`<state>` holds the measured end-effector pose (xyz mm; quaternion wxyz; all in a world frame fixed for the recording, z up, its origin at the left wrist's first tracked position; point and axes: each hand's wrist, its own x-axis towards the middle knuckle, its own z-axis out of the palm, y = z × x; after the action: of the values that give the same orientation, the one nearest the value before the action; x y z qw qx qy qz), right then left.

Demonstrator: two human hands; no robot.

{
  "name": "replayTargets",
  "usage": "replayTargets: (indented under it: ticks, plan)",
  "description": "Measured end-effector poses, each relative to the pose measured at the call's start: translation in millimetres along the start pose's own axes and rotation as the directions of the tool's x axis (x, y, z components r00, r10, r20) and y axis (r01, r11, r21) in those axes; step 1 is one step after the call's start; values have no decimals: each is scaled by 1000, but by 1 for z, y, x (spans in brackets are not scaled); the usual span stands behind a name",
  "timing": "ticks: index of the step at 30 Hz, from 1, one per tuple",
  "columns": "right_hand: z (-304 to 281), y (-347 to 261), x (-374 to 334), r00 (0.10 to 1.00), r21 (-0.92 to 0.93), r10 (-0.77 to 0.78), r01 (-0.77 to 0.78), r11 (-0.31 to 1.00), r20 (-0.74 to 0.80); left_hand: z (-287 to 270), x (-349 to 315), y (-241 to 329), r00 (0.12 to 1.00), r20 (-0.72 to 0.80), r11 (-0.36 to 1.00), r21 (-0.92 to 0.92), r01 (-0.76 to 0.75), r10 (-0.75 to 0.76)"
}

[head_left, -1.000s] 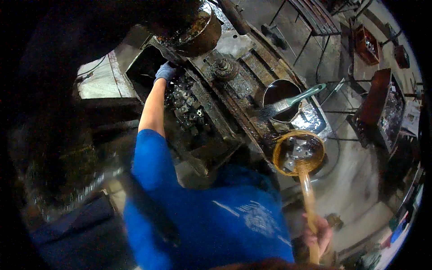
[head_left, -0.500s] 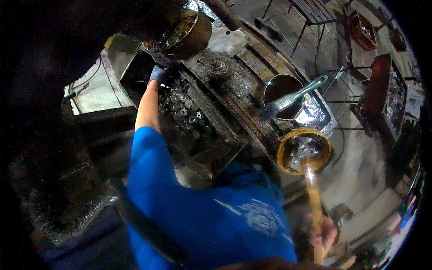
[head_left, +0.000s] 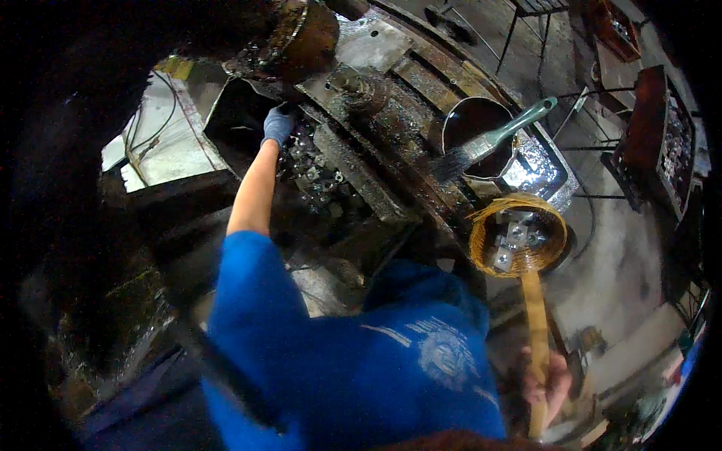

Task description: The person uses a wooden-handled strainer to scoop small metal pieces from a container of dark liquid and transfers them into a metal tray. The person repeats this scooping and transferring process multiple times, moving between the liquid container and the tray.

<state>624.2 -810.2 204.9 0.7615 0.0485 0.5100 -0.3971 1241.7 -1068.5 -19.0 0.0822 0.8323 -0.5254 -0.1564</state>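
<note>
My left hand (head_left: 278,126), in a grey-blue glove, reaches into a dark metal trough (head_left: 376,244) at the upper left. Loose small metal pieces (head_left: 320,179), some square with a hole, lie just beside it. Its fingers point away and blur into the dark, so their grip is hidden. At the lower right, my bare right hand (head_left: 553,385) is wrapped round the wooden handle (head_left: 535,319) of a round yellow mesh strainer (head_left: 479,248). Several holed metal pieces (head_left: 517,234) rest inside the strainer.
Beyond the strainer, a green-handled paintbrush (head_left: 500,135) lies across a round open container (head_left: 450,124) on the oily machine bed (head_left: 429,94). A rusty cylindrical part (head_left: 312,37) stands above the trough. Reddish bins of parts (head_left: 639,139) stand on racks at the right.
My left hand has drawn slightly nearer and rightward in the trough, showing more of the glove. The strainer sits a little higher and further right in the picture; the whole view has shifted somewhat.
</note>
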Motion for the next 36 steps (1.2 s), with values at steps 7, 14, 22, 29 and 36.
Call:
replayTargets:
  ticks: [7, 14, 22, 29, 36]
  plan:
    - [-3, -12, 2, 988, -149, 74, -54, 987, 132, 29, 22, -39, 957, 286, 966, 230, -118, 48]
    - [-31, -11, 5, 971, -231, 205, -173, 958, 125, -20, 23, 21, 907, 389, 961, 270, 58, -164]
    - [-15, -18, -2, 980, -210, 196, -187, 960, 23, -18, 8, 21, 994, 110, 891, 453, -29, -24]
    - [-15, -16, 0, 977, -252, 211, -195, 948, 37, -13, 9, 35, 956, 238, 855, 517, 23, -170]
    - [-16, -19, 4, 966, -88, 256, -258, 962, -35, 10, 27, -44, 937, 300, 830, 558, -19, -180]
